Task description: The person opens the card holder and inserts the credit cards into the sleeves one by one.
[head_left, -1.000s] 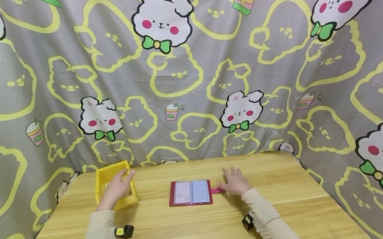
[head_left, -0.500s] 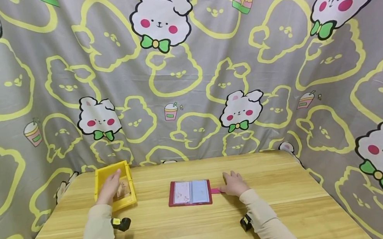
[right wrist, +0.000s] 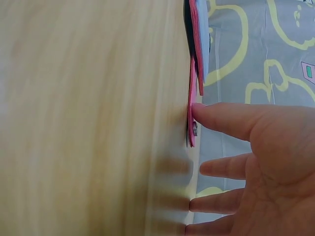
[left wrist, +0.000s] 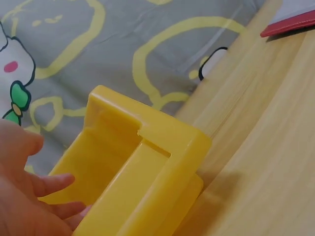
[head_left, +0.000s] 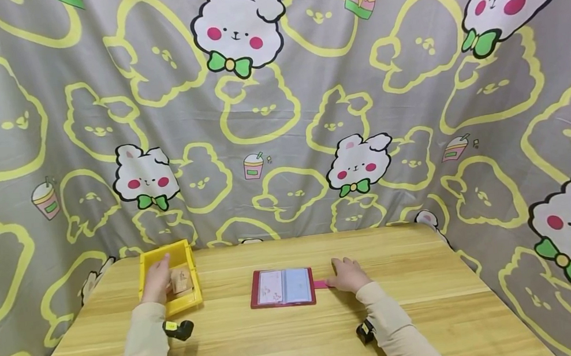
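Zero grip seen: L hand [head_left: 156, 280], loose, in yellow bin [head_left: 187, 302], far-L corner of tabletop [head_left: 262, 354]; R hand [head_left: 349, 275], splayed, thumbs strap [head_left: 320, 284] of red card holder [head_left: 282, 287], mid-tabletop. Prob. fetch step; next likely needs pinch on tan pcs [head_left: 182, 279].

Apparently a cloth-screened workspace: cartoon-rabbit fabric [head_left: 279, 115] behind and beside a wood-grain table [head_left: 261, 349].
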Motion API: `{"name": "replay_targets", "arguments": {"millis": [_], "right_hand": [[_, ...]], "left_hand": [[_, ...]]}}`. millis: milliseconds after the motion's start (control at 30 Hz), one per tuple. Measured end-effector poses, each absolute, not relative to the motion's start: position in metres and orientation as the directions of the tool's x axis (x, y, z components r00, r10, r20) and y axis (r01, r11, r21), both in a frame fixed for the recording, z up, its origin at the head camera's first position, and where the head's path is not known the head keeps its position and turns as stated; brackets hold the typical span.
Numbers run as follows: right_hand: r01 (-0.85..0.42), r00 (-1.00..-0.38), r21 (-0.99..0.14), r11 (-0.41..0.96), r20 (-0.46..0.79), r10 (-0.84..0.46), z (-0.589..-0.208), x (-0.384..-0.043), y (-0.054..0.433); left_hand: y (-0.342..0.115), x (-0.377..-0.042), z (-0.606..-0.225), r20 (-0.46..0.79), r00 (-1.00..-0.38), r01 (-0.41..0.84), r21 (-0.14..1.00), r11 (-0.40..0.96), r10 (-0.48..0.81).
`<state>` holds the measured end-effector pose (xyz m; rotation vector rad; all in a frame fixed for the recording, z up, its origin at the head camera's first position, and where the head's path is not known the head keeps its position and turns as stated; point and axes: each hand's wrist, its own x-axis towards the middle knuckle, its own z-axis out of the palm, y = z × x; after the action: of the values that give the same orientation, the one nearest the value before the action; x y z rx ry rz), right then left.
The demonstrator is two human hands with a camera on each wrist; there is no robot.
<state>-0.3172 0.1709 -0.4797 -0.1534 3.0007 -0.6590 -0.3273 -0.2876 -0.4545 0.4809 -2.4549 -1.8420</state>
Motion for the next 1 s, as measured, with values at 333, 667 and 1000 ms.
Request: {"name": "replay_targets", "arguments": {"millis": [333,667,1000], "right_hand": [[-0.095,-0.993,-0.437,0.895,-0.026,-0.118,-0.480,-0.316,0.171],[-0.092,-0.993,-0.412,0.907,-0.034,-0.116,-0.477,-0.315,0.169],[-0.093,-0.993,-0.408,0.908,-0.031,-0.115,-0.477,-0.316,0.169]], "left_hand": [[-0.278,-0.328,-0.456,-0.062,-0.932,-0.164,0.950,0.265,-0.356],[-0.284,-0.335,-0.464,-0.203,-0.972,-0.226,0.947,0.228,-0.121],[-0.293,-0.334,-0.463,-0.121,-0.983,-0.155,0.951,0.267,-0.140]]}}
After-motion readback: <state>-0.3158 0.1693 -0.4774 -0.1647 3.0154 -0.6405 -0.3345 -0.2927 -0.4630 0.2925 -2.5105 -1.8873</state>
